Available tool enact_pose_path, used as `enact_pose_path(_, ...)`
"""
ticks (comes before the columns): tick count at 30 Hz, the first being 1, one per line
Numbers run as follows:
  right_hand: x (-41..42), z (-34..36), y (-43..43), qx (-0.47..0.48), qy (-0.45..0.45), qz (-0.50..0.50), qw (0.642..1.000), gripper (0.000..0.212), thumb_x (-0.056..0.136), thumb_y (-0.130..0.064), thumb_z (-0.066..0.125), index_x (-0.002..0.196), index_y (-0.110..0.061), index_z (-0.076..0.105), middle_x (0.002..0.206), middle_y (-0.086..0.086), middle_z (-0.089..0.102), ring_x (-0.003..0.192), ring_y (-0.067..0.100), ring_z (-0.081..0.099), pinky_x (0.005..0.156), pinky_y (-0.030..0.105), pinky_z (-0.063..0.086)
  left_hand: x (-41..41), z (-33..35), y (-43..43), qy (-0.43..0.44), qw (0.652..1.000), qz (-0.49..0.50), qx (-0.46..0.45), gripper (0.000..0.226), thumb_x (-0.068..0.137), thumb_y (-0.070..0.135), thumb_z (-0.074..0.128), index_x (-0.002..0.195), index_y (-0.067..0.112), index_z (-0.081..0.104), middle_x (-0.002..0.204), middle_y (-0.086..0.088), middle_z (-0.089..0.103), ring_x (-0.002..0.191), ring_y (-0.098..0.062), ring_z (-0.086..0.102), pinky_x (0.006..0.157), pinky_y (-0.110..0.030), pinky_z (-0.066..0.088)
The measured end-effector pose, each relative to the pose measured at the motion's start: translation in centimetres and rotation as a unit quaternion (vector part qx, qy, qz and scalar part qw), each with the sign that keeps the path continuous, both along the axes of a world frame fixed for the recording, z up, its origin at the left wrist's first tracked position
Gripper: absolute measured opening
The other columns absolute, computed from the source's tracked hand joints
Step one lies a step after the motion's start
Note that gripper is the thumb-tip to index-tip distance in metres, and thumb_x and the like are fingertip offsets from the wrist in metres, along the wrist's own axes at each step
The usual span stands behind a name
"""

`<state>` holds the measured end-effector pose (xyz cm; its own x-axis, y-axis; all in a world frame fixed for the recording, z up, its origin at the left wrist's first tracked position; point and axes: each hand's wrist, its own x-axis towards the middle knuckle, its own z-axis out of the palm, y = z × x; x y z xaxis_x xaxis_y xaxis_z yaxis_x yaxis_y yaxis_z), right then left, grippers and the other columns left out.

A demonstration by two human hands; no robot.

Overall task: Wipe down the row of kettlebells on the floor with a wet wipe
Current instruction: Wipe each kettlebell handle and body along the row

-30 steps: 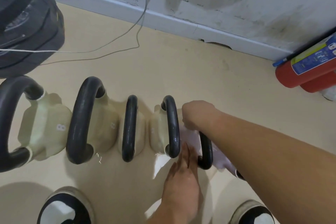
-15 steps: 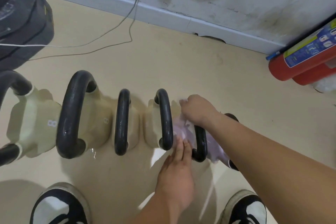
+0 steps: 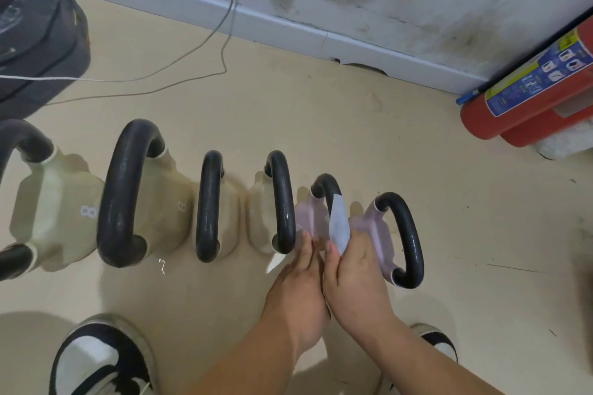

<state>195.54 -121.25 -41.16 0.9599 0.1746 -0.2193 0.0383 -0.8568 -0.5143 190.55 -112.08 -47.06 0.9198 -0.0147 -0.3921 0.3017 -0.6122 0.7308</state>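
A row of kettlebells with black handles stands on the beige floor: several cream ones point(image 3: 160, 218) on the left and two pale lilac ones on the right. My right hand point(image 3: 356, 269) pinches a white wet wipe point(image 3: 338, 224) draped over the black handle of the nearer lilac kettlebell point(image 3: 308, 215). The second lilac kettlebell point(image 3: 382, 234) stands just right of it. My left hand point(image 3: 298, 285) rests flat with fingers together against the near side of the first lilac kettlebell, holding nothing.
A red fire extinguisher point(image 3: 526, 106) lies at the right by the stained wall. A dark bag point(image 3: 35, 29) sits at the upper left, with thin cables point(image 3: 179, 74) trailing over the floor. My shoes point(image 3: 99, 359) are at the bottom.
My right hand has drawn back from the far side of the lilac kettlebell to its near side, pulling the wipe along the handle. The left hand stayed put.
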Motion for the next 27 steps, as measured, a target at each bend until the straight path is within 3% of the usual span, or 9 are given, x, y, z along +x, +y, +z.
enact_pose_path(4, 3.5, 1.6, 2.4, -0.092, 0.023, 0.008, 0.995, 0.031, 0.105, -0.049, 0.034, 0.099, -0.019, 0.036, 0.093, 0.001, 0.060, 0.083, 0.027, 0.064, 0.063, 0.032, 0.040, -0.1, 0.3, -0.1, -0.005, 1.000, 0.009, 0.005, 0.091, 0.093, 0.011, 0.049, 0.162, 0.026, -0.009, 0.169, 0.009, -0.018, 0.156, -0.014, 0.012, 0.122, -0.032, 0.028)
enact_pose_path(7, 8.2, 2.2, 5.0, -0.149, 0.071, 0.024, 0.986, 0.037, 0.107, -0.047, 0.031, 0.102, -0.012, 0.040, 0.087, 0.003, 0.060, 0.083, 0.028, 0.066, 0.060, 0.033, 0.037, -0.1, 1.0, 0.1, 0.015, 0.999, 0.024, -0.017, 0.100, 0.083, -0.004, 0.043, 0.162, 0.036, -0.004, 0.165, 0.017, -0.029, 0.152, -0.010, 0.022, 0.110, -0.029, 0.043)
enact_pose_path(11, 12.9, 1.7, 7.9, -0.186, 0.142, 0.069, 0.970, 0.020, 0.101, -0.023, 0.042, 0.103, -0.010, 0.058, 0.084, 0.000, 0.057, 0.081, 0.022, 0.064, 0.072, 0.038, 0.051, 0.0, 1.3, 0.1, 0.027, 0.999, 0.024, -0.019, 0.102, 0.082, -0.004, 0.047, 0.162, 0.033, -0.005, 0.162, 0.014, -0.036, 0.152, -0.010, 0.024, 0.112, -0.027, 0.041)
enact_pose_path(13, 13.8, 1.7, 8.5, -0.153, 0.187, 0.038, 0.970, 0.023, 0.098, -0.017, 0.047, 0.110, -0.007, 0.064, 0.094, 0.006, 0.058, 0.091, 0.030, 0.064, 0.079, 0.039, 0.051, 0.0, 1.6, 0.0, 0.028, 0.999, 0.021, -0.016, 0.102, 0.082, -0.004, 0.048, 0.162, 0.032, -0.004, 0.163, 0.012, -0.034, 0.151, -0.011, 0.025, 0.112, -0.027, 0.041)
enact_pose_path(17, 12.6, 2.2, 7.5, -0.017, 0.218, -0.030, 0.975, 0.023, 0.105, -0.025, 0.045, 0.099, -0.006, 0.055, 0.086, 0.003, 0.054, 0.075, 0.017, 0.054, 0.075, 0.031, 0.044, -0.2, 1.5, 0.1, 0.017, 0.999, 0.025, -0.024, 0.100, 0.084, -0.006, 0.047, 0.162, 0.033, -0.003, 0.159, 0.016, -0.036, 0.153, -0.010, 0.020, 0.112, -0.027, 0.041)
enact_pose_path(19, 11.1, 2.4, 6.1, 0.071, 0.213, -0.064, 0.972, 0.036, 0.104, -0.038, 0.046, 0.123, -0.008, 0.056, 0.097, 0.001, 0.061, 0.085, 0.016, 0.060, 0.070, 0.028, 0.047, -0.3, 1.2, 0.1, 0.007, 0.999, 0.021, -0.030, 0.098, 0.082, -0.006, 0.046, 0.161, 0.032, 0.002, 0.159, 0.017, -0.039, 0.153, -0.011, 0.022, 0.110, -0.029, 0.043)
enact_pose_path(21, 8.8, 3.0, 4.8, 0.108, 0.197, -0.066, 0.972, 0.037, 0.104, -0.045, 0.045, 0.130, -0.019, 0.053, 0.102, -0.008, 0.065, 0.085, 0.003, 0.061, 0.064, 0.013, 0.046, -0.3, 1.1, 0.2, -0.005, 0.999, 0.016, -0.027, 0.096, 0.079, -0.004, 0.044, 0.160, 0.035, 0.010, 0.163, 0.018, -0.032, 0.149, -0.014, 0.029, 0.106, -0.031, 0.046)
enact_pose_path(23, 6.2, 2.8, 3.3, 0.105, 0.148, -0.044, 0.982, 0.030, 0.105, -0.046, 0.044, 0.125, -0.024, 0.051, 0.095, -0.014, 0.063, 0.075, -0.006, 0.059, 0.056, 0.005, 0.042, -0.2, 1.1, 0.5, -0.004, 1.000, 0.009, -0.024, 0.094, 0.080, -0.003, 0.042, 0.158, 0.042, 0.013, 0.167, 0.017, -0.022, 0.149, -0.014, 0.029, 0.106, -0.033, 0.046)
enact_pose_path(27, 1.3, 0.3, 1.0, 0.074, 0.013, -0.026, 0.997, 0.013, 0.105, -0.038, 0.044, 0.102, -0.025, 0.043, 0.086, -0.011, 0.053, 0.078, 0.004, 0.058, 0.064, 0.019, 0.042, -0.1, 0.0, 0.6, -0.003, 0.999, -0.018, -0.031, 0.096, 0.095, 0.016, 0.047, 0.152, 0.052, -0.021, 0.166, 0.010, -0.028, 0.156, -0.015, 0.015, 0.118, -0.030, 0.036)
